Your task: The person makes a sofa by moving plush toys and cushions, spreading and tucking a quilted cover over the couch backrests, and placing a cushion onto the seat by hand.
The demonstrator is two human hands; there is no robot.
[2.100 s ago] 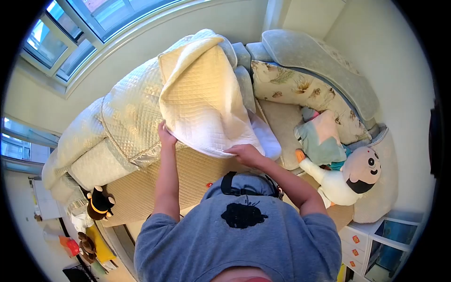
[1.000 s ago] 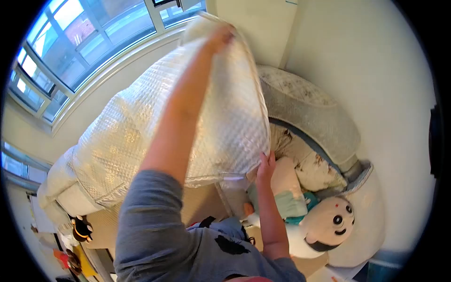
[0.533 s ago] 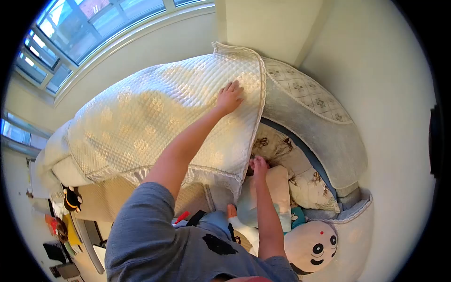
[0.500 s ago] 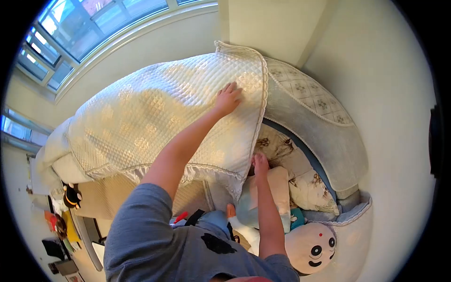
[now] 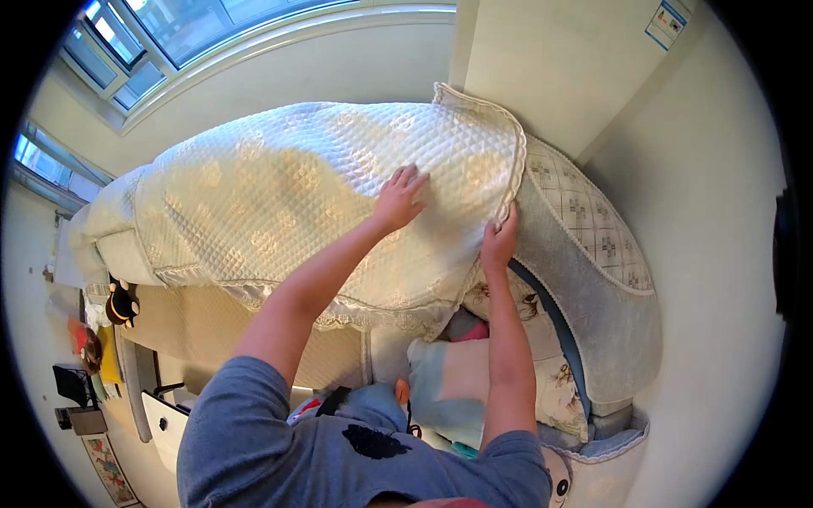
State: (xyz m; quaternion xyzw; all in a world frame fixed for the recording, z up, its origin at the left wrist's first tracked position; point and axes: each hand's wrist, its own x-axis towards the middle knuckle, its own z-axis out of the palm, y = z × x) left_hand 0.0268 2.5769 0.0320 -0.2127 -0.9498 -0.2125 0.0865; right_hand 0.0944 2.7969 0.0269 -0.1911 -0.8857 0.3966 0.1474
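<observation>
A cream quilted cover (image 5: pixel 279 195) with a pale flower pattern and a frilled edge lies over the sofa's back. My left hand (image 5: pixel 400 200) rests on its upper middle, palm down, with the fingers apart. At the cover's right edge, my right hand (image 5: pixel 500 240) is closed around the braided border. Just right of that edge runs the grey sofa back (image 5: pixel 584 313), with a checked fabric (image 5: pixel 584 216) above it. A floral cushion (image 5: pixel 555 389) shows partly below my right hand.
A pink and blue-green pillow (image 5: pixel 449 381) lies on the seat beside my right forearm. A white plush toy (image 5: pixel 559 478) is mostly hidden at the lower right. At the left sits a black plush toy (image 5: pixel 123 303). The window (image 5: pixel 203 30) is above.
The cover was lifted and turned over onto the sofa back, its flowered side now showing. Lately my right hand moved up from the cover's lower corner to its right edge; my left stayed on top.
</observation>
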